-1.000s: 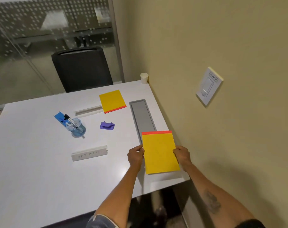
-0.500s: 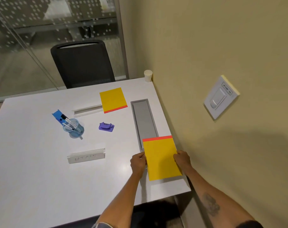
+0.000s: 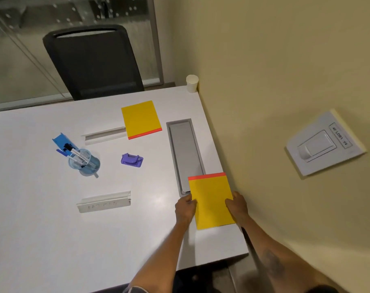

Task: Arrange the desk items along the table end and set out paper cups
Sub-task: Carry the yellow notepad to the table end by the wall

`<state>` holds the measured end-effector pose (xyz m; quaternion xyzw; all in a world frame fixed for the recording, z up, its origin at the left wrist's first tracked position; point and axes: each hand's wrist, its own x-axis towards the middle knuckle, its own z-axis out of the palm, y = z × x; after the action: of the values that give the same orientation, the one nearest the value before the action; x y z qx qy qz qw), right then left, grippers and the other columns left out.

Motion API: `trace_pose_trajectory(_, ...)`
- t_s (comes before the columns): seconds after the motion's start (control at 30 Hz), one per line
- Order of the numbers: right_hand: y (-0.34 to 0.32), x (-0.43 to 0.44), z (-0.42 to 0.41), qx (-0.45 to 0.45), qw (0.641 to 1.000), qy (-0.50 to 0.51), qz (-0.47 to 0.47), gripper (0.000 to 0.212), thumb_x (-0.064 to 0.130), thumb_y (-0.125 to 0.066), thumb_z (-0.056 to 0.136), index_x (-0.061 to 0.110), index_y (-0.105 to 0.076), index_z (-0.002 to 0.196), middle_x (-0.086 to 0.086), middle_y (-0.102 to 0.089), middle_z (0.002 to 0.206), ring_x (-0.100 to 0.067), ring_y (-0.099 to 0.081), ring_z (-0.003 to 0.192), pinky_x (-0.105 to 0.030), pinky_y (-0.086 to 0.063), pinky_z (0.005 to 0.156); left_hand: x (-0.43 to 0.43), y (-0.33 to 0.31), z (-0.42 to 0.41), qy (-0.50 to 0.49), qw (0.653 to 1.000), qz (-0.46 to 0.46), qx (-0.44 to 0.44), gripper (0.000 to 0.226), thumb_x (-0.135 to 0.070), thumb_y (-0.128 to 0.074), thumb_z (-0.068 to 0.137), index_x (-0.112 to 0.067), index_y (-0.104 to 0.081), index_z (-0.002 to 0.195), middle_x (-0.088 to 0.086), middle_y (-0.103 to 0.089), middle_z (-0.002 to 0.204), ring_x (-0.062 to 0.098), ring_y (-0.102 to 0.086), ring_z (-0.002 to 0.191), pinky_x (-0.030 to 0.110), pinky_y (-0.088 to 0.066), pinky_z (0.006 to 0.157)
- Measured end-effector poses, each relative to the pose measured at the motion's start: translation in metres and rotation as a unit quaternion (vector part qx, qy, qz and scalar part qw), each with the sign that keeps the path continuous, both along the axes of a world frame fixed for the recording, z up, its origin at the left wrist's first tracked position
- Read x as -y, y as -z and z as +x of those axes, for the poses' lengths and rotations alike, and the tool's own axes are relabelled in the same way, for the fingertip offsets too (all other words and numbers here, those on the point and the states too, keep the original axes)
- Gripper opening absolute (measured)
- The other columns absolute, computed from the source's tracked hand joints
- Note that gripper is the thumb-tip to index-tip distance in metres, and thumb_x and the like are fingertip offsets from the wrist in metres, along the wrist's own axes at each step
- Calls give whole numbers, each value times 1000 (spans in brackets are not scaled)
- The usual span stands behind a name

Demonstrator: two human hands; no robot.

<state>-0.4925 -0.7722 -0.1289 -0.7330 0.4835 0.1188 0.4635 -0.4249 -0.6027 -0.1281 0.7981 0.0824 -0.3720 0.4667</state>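
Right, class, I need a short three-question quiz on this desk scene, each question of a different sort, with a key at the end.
1. True or false: both hands, the left hand and the right hand, are on the near yellow notepad.
2. Multiple choice: where does the paper cup stand? A) beside the pen holder B) in the far table corner by the wall C) on the grey cable tray
3. Fill in: the small item lying between the pen holder and the cable tray is coloured ____.

Key: 1 true; 2 B; 3 purple.
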Motion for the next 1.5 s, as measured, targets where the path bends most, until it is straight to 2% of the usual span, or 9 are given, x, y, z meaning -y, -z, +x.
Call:
trace_pose_trajectory(0.13,9,0,6,-18,1000,-10,-4,41,4,-51,91,-1,-55,132,-21,-60,130,-37,-61,112,-41,-51,93,3,7,6,5,1000,16,-2,26,-12,-51,98,-6,-71,114,10,-71,121,31,-66,107,38,-51,95)
trace_pose_trajectory(0.3,14,-2,8,-25,999,-4,-21,33,5,-50,92,1,-58,123,-20,-60,127,-38,-60,111,-42,-50,93,5,13,7,9,999,33,6,30,-13,-49,100,-7,-70,120,14,-71,121,34,-65,110,41,-53,98)
trace_pose_trajectory(0.53,16,-2,7,-51,998,-29,-32,52,8,-49,94,4,-43,145,-15,-46,145,-37,-49,130,-45,-45,108,10,16,2,30,995,92,31,38,-11,-43,101,-11,-64,132,13,-67,130,34,-62,118,40,-51,102)
trace_pose_trajectory(0.7,16,-2,3,-59,996,-46,-42,46,8,-50,93,2,-47,139,-17,-48,141,-38,-52,125,-45,-47,102,14,15,-5,39,993,110,33,40,-11,-41,102,-9,-58,138,14,-62,137,34,-58,125,39,-46,107)
trace_pose_trajectory(1.0,11,-1,-6,-49,994,-91,-47,44,5,-50,93,3,-48,136,-19,-51,138,-37,-54,122,-42,-48,100,9,4,-13,97,987,116,48,29,-19,-47,101,-4,-64,118,15,-68,121,34,-63,114,42,-51,98)
trace_pose_trajectory(1.13,2,-10,-6,-44,986,-135,-85,55,8,-49,95,3,-34,148,-16,-40,150,-34,-43,136,-41,-40,111,0,-7,-20,73,990,106,59,36,-22,-48,101,-4,-61,130,15,-65,132,32,-61,121,39,-47,102)
trace_pose_trajectory(1.23,-6,-21,0,-28,981,-163,-96,57,9,-49,96,3,-31,150,-14,-35,155,-33,-37,141,-41,-35,115,-13,-16,-21,30,994,92,54,44,-21,-50,101,-8,-52,143,11,-54,147,28,-50,137,36,-38,113)
trace_pose_trajectory(1.33,-14,-32,10,-17,980,-180,-88,61,10,-49,98,6,-25,154,-11,-26,160,-30,-28,148,-41,-28,121,-26,-24,-17,3,995,87,54,48,-19,-51,100,-12,-48,147,8,-49,151,26,-49,139,35,-34,118)
trace_pose_trajectory(1.5,-33,-60,36,42,971,-218,-86,59,8,-53,96,3,-32,151,-14,-34,156,-31,-34,145,-39,-33,117,-56,-43,-2,-17,992,89,85,49,-19,-51,101,-10,-46,148,7,-48,153,26,-50,139,38,-33,120)
